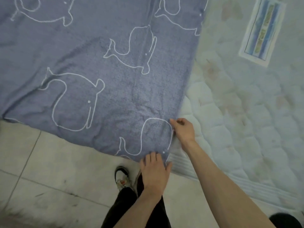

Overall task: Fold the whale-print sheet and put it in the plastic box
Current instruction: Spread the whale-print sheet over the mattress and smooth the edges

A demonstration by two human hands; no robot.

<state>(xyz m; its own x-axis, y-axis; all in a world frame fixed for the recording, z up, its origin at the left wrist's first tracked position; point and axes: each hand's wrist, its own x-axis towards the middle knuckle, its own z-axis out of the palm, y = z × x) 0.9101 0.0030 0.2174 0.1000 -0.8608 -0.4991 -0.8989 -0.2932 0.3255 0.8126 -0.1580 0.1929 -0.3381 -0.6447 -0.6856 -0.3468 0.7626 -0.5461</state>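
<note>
Basically nothing was folded yet. The whale-print sheet (98, 63) lay spread flat over the mattress (238, 112), covering the left and upper part of the view and running out of frame at the top and left. Its near edge hung over the mattress edge above the tiled floor (41, 170). Its right edge ran diagonally down to the near corner, which was where both hands were.

Right hand (184, 130): fingers curled, pinching the sheet's right edge just above the corner, beside a whale outline. Looked like a real grip on the fabric, not just a touch.

Left hand (154, 171): at the corner itself, fingers fairly straight and spread, fingertips on or just under the hem. Couldn't tell whether it had any cloth caught; read it as reaching or pressing, not holding.

Progress, as a judgement: start of the first fold. Only visible doubling was a single crease line running up the sheet near the top centre, and the cloth was otherwise one flat layer with mild wrinkles. Corner grab was half made: one hand on, the other arriving.

Left to do: secure the corner, carry it across for the first fold, repeat until the sheet is box-sized, then stow it.

Plastic box: not in view, so no idea where the folded sheet would need to go.

Other stuff: a label (261, 30) on the bare mattress, upper right; a shoe (122, 177) on the floor under the left hand.
</note>
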